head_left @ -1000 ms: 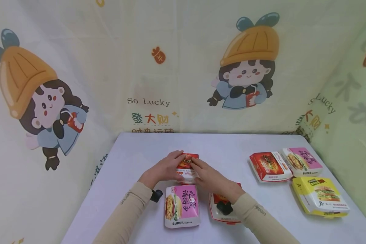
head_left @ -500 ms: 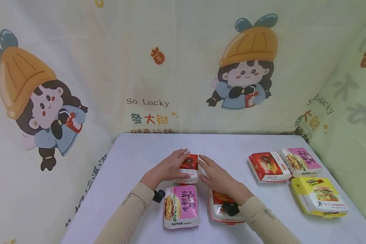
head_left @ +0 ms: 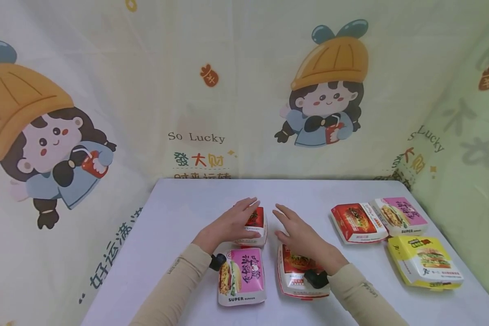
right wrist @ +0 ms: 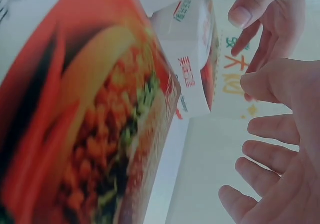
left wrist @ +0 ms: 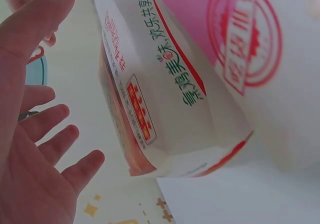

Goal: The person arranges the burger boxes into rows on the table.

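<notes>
In the head view my left hand (head_left: 229,225), fingers straight and spread, is above a small red and white burger box (head_left: 260,220) and hides its left part. My right hand (head_left: 300,232) hovers, fingers extended, to the right of that box. It covers the far corner of a larger red and white burger box (head_left: 295,274). In front of the small box lies a pink and white burger box (head_left: 244,277) marked SUPER BURGER. The left wrist view shows the small box's white side (left wrist: 175,79) apart from my fingers (left wrist: 55,144). Neither hand holds anything.
On the right side of the white table (head_left: 195,194) lie another red and white burger box (head_left: 359,222), a second pink one (head_left: 403,215) and a yellow one (head_left: 426,262). A printed cloth (head_left: 252,113) hangs behind the table and along its sides.
My right hand has drawn back off the small box, to the right. My left hand has let go and shifted slightly right above it. The boxes stay where they were.
</notes>
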`<state>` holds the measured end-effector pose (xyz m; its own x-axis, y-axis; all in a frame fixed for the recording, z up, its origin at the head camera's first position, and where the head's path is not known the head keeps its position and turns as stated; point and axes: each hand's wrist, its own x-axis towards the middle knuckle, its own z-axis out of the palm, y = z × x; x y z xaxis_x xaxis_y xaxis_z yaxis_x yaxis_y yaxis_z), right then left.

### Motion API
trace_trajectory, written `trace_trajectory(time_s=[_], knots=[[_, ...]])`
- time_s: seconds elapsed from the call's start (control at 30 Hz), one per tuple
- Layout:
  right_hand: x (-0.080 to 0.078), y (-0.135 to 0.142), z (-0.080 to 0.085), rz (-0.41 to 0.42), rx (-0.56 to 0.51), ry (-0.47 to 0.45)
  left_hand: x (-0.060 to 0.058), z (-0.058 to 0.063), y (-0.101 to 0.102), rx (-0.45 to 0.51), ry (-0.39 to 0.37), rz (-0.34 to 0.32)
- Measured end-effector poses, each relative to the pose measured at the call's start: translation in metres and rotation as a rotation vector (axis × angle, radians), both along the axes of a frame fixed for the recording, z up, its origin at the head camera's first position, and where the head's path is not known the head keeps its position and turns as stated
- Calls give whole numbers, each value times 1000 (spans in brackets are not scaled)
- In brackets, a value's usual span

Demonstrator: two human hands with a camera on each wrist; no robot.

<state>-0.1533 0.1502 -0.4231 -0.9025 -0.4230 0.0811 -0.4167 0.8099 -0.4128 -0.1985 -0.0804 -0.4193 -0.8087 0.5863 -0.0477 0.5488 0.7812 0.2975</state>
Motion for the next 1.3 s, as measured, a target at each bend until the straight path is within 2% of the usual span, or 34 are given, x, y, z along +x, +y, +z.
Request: trace_trajectory(time_s=[0.33, 0.63, 0.83, 1.03, 1.3], knots=[[0, 20, -1, -45, -16, 38, -1, 3, 15, 15, 5, -40], [4, 29, -14, -58, 6, -34, 2, 1, 24, -15, -1, -46], [8, 32, -23, -61, -12, -61, 3, -2, 27, -39, 25, -82], [10, 33, -23, -57, -23, -54, 4, -1, 30, -44, 51, -104], [13, 33, -21, -69, -27, -80, 4, -1, 35, -41, 43, -107]])
